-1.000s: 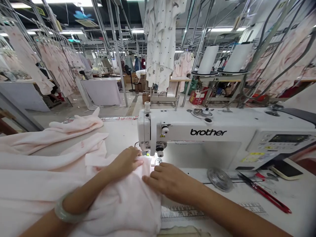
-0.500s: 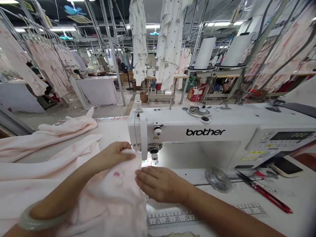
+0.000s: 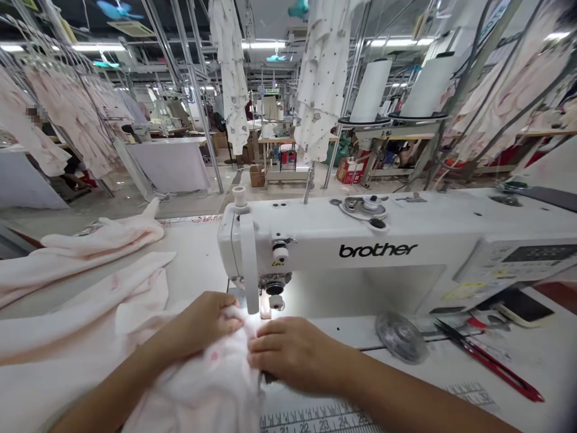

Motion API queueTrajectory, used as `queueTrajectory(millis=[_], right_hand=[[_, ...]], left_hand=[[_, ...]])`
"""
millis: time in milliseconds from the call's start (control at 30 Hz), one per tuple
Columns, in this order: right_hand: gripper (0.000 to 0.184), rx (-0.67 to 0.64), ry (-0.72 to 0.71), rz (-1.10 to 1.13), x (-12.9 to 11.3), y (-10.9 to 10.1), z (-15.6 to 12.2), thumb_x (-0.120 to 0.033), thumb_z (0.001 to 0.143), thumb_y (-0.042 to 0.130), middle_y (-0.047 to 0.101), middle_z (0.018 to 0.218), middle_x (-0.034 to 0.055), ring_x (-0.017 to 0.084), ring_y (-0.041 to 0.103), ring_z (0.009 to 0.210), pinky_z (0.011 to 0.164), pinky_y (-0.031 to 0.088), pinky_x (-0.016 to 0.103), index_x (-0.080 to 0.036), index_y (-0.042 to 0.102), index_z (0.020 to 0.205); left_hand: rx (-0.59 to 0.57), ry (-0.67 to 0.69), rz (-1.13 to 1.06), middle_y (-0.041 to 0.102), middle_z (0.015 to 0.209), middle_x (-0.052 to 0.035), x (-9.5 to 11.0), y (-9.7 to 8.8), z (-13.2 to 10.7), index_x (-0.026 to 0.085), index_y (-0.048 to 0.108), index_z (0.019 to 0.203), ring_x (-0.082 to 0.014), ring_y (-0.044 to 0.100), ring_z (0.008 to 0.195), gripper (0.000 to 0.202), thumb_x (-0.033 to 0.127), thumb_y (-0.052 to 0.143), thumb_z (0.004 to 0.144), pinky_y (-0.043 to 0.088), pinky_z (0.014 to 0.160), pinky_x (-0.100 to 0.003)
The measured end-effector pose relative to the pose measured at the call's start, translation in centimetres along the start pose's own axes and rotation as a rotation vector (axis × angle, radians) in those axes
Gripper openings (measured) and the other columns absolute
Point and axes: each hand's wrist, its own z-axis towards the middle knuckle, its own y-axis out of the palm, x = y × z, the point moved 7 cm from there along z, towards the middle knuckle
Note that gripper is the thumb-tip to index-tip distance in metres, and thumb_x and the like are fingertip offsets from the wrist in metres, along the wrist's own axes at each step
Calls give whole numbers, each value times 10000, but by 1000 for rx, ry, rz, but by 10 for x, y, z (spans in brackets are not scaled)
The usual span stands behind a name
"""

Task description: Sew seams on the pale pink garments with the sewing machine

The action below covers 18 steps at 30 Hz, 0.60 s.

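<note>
Pale pink fabric (image 3: 205, 385) with a small darker pink mark hangs toward me from the needle area of a white Brother sewing machine (image 3: 315, 228). My left hand (image 3: 210, 322) is closed on the fabric's upper part, thumb and fingers pinching it just left of the needle. Close on the other side, my right hand (image 3: 293, 352) grips the fabric's right edge with its fingers bent together. The machine's lamp lights the spot between the hands. The presser foot and needle are mostly hidden behind the machine head's cover.
More pink fabric (image 3: 103, 288) lies over the table at left. Right of my hand are a clear round disc (image 3: 401, 338), red-handled thread snips (image 3: 491, 361) and a phone-like device (image 3: 523, 307). A printed ruler (image 3: 315, 420) runs along the front. Thread cones (image 3: 372, 90) stand behind.
Both hands have moved a little lower in the view with the fabric, which has bunched up between them near the needle. The whole view has shifted slightly.
</note>
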Motion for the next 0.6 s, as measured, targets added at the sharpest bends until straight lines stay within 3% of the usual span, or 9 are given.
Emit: queueTrajectory(millis=[200, 433, 600], right_hand=[[137, 26, 2, -3, -4, 0, -1, -95, 1016, 500, 652, 1084, 94, 160, 608, 967, 894, 511, 262, -137, 617, 1074], [93, 63, 73, -98, 2, -1, 0, -100, 996, 528, 625, 1006, 113, 205, 590, 869, 837, 527, 314, -85, 592, 1063], [138, 133, 75, -90, 2, -5, 2, -83, 1012, 474, 625, 1053, 124, 217, 580, 951, 872, 515, 320, -77, 587, 1091]], left_hand=[[33, 3, 95, 622, 697, -7, 8, 7, -11, 192, 615, 764, -179, 558, 678, 277, 404, 471, 865, 372, 640, -261], [77, 0, 134, 574, 651, 1, 7, 8, -5, 191, 544, 688, -165, 519, 644, 263, 353, 449, 873, 315, 606, -261], [92, 0, 137, 560, 653, 8, 6, 7, -3, 197, 518, 677, -161, 503, 647, 249, 340, 457, 872, 302, 603, -263]])
